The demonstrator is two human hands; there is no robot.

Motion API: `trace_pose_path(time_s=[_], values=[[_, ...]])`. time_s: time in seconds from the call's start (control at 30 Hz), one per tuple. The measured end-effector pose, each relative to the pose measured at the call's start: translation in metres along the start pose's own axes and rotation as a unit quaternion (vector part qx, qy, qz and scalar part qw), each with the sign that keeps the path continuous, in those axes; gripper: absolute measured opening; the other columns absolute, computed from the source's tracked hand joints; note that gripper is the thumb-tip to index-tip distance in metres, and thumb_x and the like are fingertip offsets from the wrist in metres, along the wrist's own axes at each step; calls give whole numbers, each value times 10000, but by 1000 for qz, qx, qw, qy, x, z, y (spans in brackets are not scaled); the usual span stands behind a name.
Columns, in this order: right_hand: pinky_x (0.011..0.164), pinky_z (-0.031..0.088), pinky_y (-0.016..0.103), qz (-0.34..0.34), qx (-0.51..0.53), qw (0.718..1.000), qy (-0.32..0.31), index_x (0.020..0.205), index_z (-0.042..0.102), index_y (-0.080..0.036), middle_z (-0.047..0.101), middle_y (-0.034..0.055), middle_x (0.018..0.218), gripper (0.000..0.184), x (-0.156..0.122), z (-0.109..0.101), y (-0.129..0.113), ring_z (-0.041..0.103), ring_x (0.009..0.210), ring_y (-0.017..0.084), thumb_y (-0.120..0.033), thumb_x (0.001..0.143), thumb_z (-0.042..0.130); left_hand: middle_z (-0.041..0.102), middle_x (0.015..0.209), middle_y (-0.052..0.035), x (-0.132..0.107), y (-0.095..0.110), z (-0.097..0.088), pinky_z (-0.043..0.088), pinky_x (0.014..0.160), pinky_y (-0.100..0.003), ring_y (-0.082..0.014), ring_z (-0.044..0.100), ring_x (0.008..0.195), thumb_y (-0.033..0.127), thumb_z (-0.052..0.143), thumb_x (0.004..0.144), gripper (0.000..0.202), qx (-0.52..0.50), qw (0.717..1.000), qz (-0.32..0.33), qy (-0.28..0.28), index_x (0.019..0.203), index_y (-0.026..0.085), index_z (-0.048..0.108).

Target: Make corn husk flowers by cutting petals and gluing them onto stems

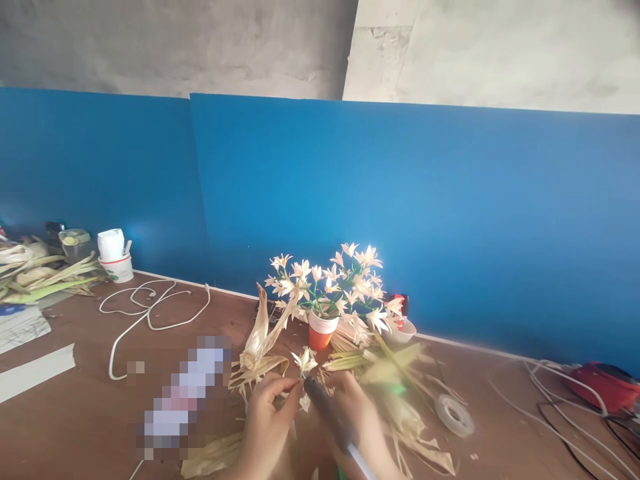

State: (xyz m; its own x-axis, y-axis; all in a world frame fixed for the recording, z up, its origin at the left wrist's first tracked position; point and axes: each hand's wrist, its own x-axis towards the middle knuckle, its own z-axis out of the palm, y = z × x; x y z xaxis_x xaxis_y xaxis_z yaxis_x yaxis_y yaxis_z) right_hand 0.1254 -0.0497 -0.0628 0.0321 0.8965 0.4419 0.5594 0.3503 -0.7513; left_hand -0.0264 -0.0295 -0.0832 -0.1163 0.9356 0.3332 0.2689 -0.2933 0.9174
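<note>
My left hand (271,417) is closed, its thumb and fingertips pinching the base of a small pale husk flower (304,360). My right hand (357,420) is wrapped around what looks like a black glue gun (327,408), with a pale stick (361,460) out of its back end. The gun's tip is right at the flower's base, near my left fingertips; whether it touches cannot be made out. Just beyond my hands stands an orange-and-white paper cup (321,331) holding several green-stemmed husk flowers (357,283). Dry corn husks (257,340) lie around both hands.
Greenish husks (400,363) and a tape roll (454,415) lie right. A red device (603,387) with cords sits far right. Left are a blurred-out item (185,393), a white cable (145,313), a white tub (117,268) and more husks (47,273). A blue partition (400,200) stands behind.
</note>
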Motion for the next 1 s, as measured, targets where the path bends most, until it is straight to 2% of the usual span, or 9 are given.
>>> trace_pose_path(time_s=[0.27,0.53,0.67,1.0], values=[[488,419,196,13,8,1000,-6,665,583,-221,620,0,705,51,2,-3,-1,551,494,121,-215,711,606,654,657,-37,1,2,0,497,600,-277,-199,636,652,453,616,805,304,4,1000,4,-2,703,193,737],[520,445,179,-33,-31,998,-40,673,562,-206,617,7,729,59,1,-8,-3,570,519,111,-149,689,566,656,673,-40,0,1,-1,492,623,-284,-202,631,666,435,608,799,288,8,1000,-10,-11,715,192,738],[521,446,174,-52,-32,996,-60,703,564,-208,621,9,730,58,1,-10,-1,587,542,114,-150,696,564,653,686,-40,0,-2,0,488,644,-288,-204,632,683,400,595,805,265,2,1000,-14,-15,713,189,726],[496,443,164,-51,-45,996,-54,741,611,-212,630,0,718,52,2,-13,3,587,538,119,-226,765,567,635,667,-34,0,-1,0,479,613,-272,-196,624,659,414,607,799,276,-2,1000,-12,-15,719,183,736]])
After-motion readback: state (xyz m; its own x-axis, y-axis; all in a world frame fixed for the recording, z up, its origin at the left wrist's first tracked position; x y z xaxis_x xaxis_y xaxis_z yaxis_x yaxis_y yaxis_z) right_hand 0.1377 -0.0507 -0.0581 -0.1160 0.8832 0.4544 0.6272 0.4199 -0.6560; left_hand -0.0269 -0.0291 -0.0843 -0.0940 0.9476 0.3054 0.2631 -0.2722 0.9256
